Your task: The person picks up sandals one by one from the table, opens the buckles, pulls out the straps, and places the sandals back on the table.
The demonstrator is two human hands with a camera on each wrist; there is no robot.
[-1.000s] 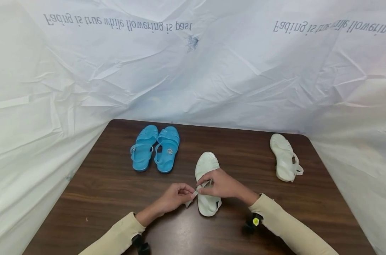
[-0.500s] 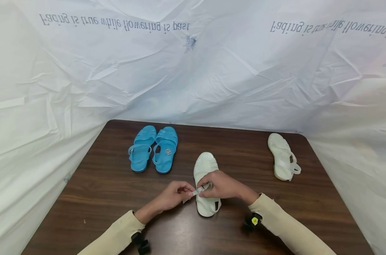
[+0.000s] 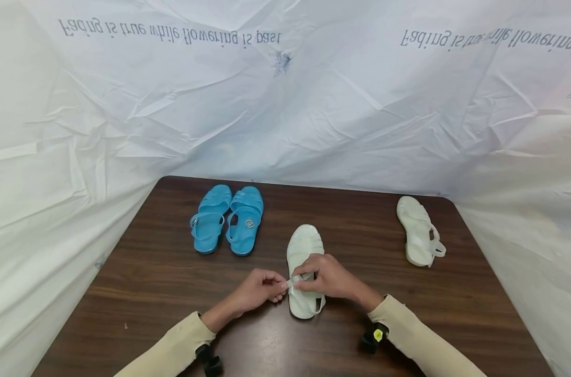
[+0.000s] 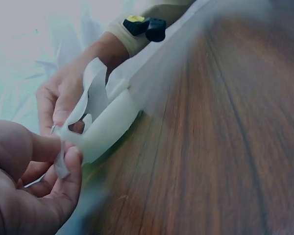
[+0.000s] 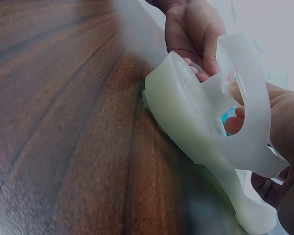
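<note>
A white jelly sandal [image 3: 305, 243] lies toe-away on the brown table [image 3: 163, 277], just in front of me. My left hand [image 3: 279, 287] pinches the free end of its ankle strap [image 3: 292, 283] between thumb and fingers. My right hand [image 3: 303, 276] covers the sandal's middle and pinches the strap at the buckle side. In the left wrist view the left hand [image 4: 63, 161] nips the thin strap end beside the heel [image 4: 105, 127]. The right wrist view shows the heel loop [image 5: 245, 107] raised over the sole [image 5: 186, 112], with fingers of both hands behind it.
A pair of blue sandals [image 3: 226, 220] stands side by side at the back left. The matching white sandal [image 3: 419, 230] lies at the back right near the table's edge. Crumpled white sheeting [image 3: 285, 104] with printed text walls the table on three sides.
The strap's loose end, which hung down beside my left hand, is now held short and level between the two hands. Both hands have shifted slightly toward me over the sandal.
</note>
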